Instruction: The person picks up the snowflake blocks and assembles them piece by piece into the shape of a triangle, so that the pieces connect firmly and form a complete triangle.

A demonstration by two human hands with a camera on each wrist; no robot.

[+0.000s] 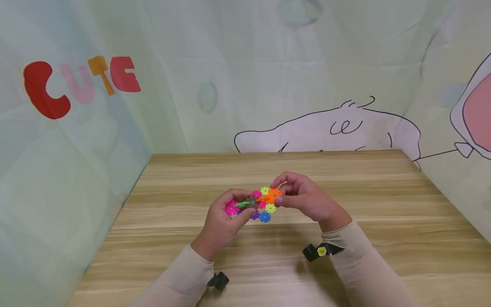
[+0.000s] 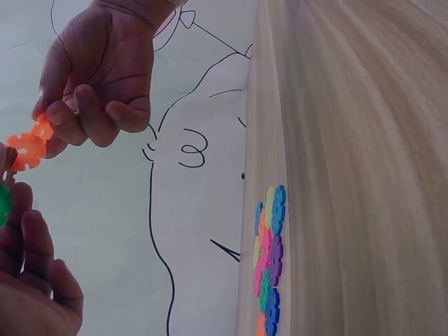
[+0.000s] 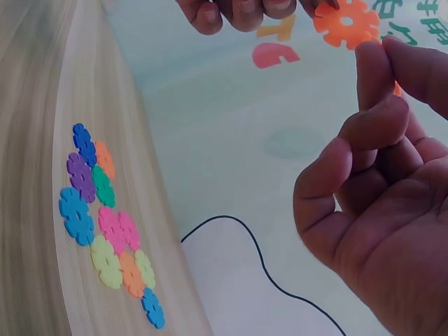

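Observation:
My left hand (image 1: 222, 219) grips a built-up piece of notched plastic snowflake discs, with a pink disc (image 1: 231, 207), a green disc (image 1: 241, 204) and a brown disc (image 1: 251, 201) between its fingers and thumb. Orange discs (image 1: 273, 196) stick out from the piece toward the right. My right hand (image 1: 308, 198) pinches an orange disc (image 2: 43, 128) at that end between thumb and forefinger. In the right wrist view, another orange disc (image 3: 346, 24) faces the camera, between the two hands. Both hands are raised above the table.
Several loose discs lie flat on the wooden table (image 1: 172, 179) below the hands, among them a blue disc (image 3: 76, 216), a purple disc (image 3: 81, 177), a yellow disc (image 3: 106, 261) and a pink disc (image 3: 112, 229). A printed cloth backdrop (image 1: 184, 106) stands behind and beside the table.

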